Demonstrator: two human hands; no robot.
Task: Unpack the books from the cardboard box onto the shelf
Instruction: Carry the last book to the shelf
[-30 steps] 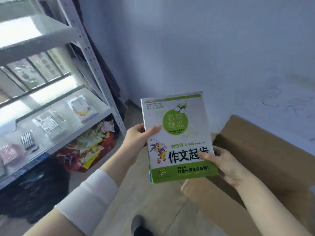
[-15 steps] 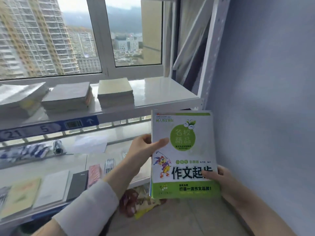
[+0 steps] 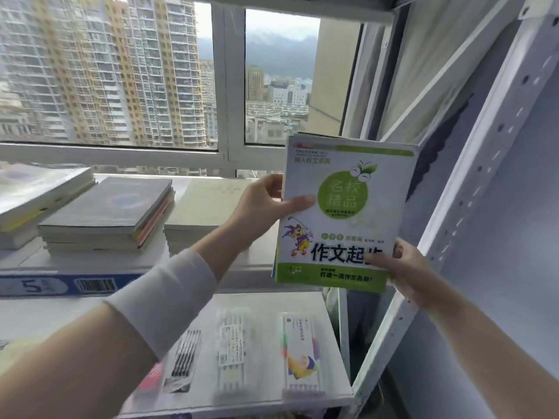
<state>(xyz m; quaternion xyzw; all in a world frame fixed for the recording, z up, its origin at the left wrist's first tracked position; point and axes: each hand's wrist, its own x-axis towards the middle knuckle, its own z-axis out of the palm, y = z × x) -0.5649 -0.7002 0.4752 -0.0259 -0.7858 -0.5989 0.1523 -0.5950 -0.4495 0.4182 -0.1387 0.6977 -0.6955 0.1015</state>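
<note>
I hold a white and green book point(image 3: 348, 213), perhaps a thin stack of them, upright in both hands. My left hand point(image 3: 266, 204) grips its left edge with the thumb on the cover. My right hand point(image 3: 405, 267) grips its lower right corner. The book hangs above the right end of the white upper shelf point(image 3: 196, 261), beside the shelf's right post. On that shelf lie three stacks of books: a pale stack point(image 3: 205, 216) just left of my left hand, a grey-covered stack point(image 3: 109, 219), and one at the far left point(image 3: 33, 198). The cardboard box is out of view.
A perforated white metal post point(image 3: 472, 189) stands right of the book, with a blue-grey wall point(image 3: 520, 237) beyond. Behind the shelf is a large window point(image 3: 121, 80). The lower shelf point(image 3: 338, 391) holds packs of pens point(image 3: 186, 355) and a marker box point(image 3: 301, 349).
The view has risen from the floor and the cardboard box to the upper shelf. Both hands have lifted the book up to the level of the upper shelf's right end.
</note>
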